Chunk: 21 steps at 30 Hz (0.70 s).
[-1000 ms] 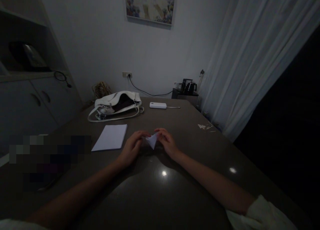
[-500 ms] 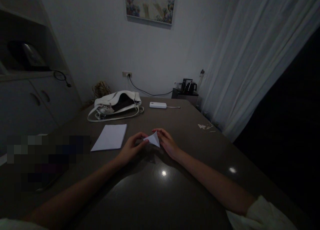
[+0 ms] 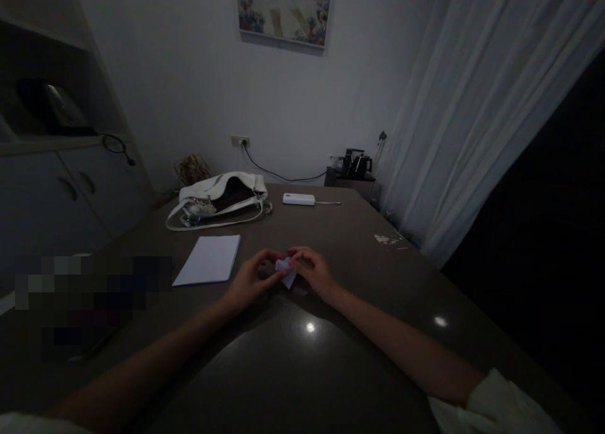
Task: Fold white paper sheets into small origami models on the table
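A small piece of folded white paper (image 3: pixel 286 276) is held between both hands just over the dark table (image 3: pixel 265 371). My left hand (image 3: pixel 251 276) pinches its left side between thumb and fingers. On the other side, my right hand (image 3: pixel 316 271) is closed on its upper right part, thumb and fingertips pressed together. One pointed corner of the paper hangs down toward me; the fingers cover part of its folds. To the left of my left hand lies a stack of white paper sheets (image 3: pixel 210 259).
A white handbag (image 3: pixel 222 191) with its strap lies at the back left. Behind my hands is a white power bank-like device (image 3: pixel 299 199) with a short cable. Small pale scraps (image 3: pixel 387 239) lie near the right edge. A black kettle (image 3: pixel 362 164) stands beyond the table.
The folded paper has turned, its point swinging from upper right to downward. My right fingers have moved left and closed over it, nearer to my left fingers.
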Tool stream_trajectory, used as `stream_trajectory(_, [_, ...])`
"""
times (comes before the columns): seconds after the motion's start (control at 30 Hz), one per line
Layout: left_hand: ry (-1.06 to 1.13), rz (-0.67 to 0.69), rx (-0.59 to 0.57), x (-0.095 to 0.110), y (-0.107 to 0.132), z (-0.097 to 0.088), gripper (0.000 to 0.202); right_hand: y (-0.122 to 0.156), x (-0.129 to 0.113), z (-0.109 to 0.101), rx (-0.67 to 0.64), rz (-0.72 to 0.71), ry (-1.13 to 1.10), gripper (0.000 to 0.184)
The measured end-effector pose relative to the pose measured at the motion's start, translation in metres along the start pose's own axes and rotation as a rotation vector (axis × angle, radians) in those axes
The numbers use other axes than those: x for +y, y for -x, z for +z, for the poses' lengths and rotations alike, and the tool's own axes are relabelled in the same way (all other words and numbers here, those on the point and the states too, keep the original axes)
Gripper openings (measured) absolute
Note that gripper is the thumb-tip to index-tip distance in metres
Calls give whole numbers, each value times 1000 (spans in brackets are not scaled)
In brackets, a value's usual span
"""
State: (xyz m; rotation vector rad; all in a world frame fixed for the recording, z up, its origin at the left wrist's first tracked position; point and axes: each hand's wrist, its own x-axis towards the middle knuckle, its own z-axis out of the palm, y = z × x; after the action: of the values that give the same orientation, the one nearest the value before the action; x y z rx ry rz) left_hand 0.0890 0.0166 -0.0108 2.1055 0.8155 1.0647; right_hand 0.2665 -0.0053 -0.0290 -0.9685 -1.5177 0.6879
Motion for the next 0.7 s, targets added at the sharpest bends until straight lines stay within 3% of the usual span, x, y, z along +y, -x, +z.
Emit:
stream_trajectory(0.1, [78, -48, 12, -4, 0, 2, 29, -1, 2, 0, 3, 37, -46, 15])
stream_trajectory(0.27, [180, -13, 42, -8, 0, 4, 28, 2, -1, 1, -1, 62, -56, 15])
stream_trajectory(0.47, [197, -22, -10, -4, 2, 4, 19, 6, -9, 4, -65, 18, 7, 16])
stream_trajectory(0.7, [137, 40, -8, -3, 3, 5, 14, 7, -9, 4, -30, -28, 82, 12])
